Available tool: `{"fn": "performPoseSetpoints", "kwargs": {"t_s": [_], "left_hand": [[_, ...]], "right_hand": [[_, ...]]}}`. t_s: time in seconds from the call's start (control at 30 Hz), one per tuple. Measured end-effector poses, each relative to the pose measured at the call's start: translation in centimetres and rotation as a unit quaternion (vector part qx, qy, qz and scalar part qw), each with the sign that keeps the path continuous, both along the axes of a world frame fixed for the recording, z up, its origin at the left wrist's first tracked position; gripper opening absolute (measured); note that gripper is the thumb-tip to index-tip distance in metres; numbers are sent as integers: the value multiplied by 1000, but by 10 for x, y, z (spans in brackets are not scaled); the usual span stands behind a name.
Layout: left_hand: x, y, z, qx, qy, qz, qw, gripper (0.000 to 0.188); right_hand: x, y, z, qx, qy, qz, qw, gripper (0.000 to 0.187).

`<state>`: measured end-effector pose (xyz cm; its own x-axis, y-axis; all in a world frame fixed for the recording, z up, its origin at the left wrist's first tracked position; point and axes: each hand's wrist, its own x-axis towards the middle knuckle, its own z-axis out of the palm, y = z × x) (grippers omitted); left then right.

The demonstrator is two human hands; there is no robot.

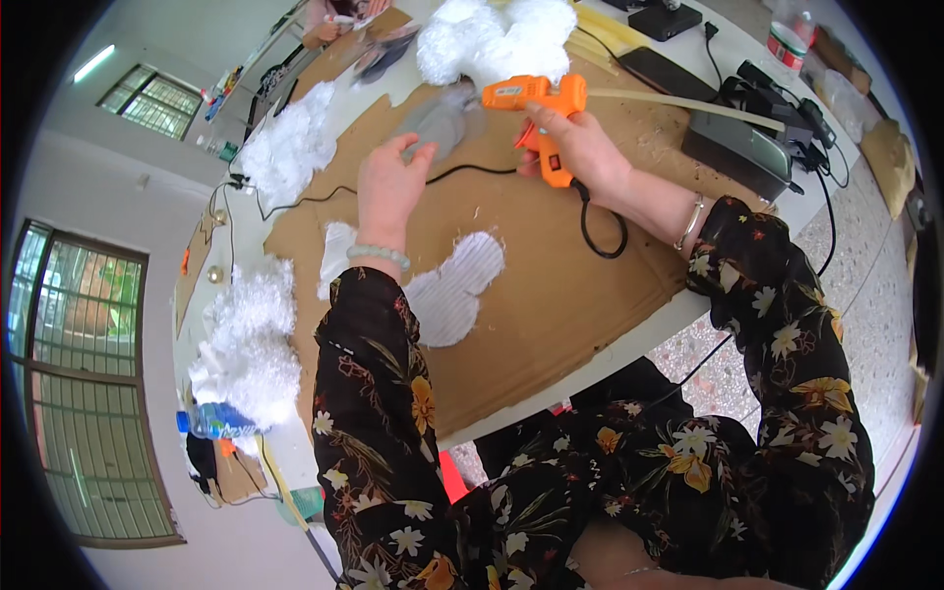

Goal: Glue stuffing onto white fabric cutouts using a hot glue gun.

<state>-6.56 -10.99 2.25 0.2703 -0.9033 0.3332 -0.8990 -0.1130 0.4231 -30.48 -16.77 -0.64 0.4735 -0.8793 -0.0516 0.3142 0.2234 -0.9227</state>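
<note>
My right hand (pixel 587 157) is wrapped round the grip of an orange glue gun (pixel 536 93), its nozzle end toward the left. A long pale glue stick (pixel 678 100) sticks out of its back, and a black cord hangs from the grip. My left hand (pixel 391 187) pinches the near edge of a thin grey see-through piece (pixel 438 123), blurred and close to the gun's nozzle. Below my hands, a white ribbed cloud-shaped piece (pixel 457 290) lies on the brown cardboard (pixel 551 324). A smaller white piece (pixel 337 256) lies partly behind my left wrist.
Fluffy white bundles (pixel 497 39) lie at the back, with more fluffy white material (pixel 251 334) at left. A bottle (pixel 218 421) lies at the left edge. Black box (pixel 737 152), adapters and cables crowd the right. Another person's hand (pixel 320 34) works at the far end.
</note>
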Motion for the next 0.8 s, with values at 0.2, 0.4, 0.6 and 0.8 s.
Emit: {"fn": "performPoseSetpoints", "kwargs": {"t_s": [0.2, 0.4, 0.6, 0.8], "left_hand": [[3, -33, -23, 30, -159, 2, 987, 63], [14, -38, -18, 81, -44, -33, 995, 59], [22, -33, -1, 21, -95, -26, 995, 30], [7, -26, 16, -122, -310, -33, 942, 13]], "right_hand": [[-3, 5, 6, -5, 26, 50, 998, 35], [-4, 3, 4, -31, 33, 78, 996, 34], [0, 5, 7, -28, 24, 89, 995, 34], [-1, 1, 4, -27, 43, 85, 995, 37]]}}
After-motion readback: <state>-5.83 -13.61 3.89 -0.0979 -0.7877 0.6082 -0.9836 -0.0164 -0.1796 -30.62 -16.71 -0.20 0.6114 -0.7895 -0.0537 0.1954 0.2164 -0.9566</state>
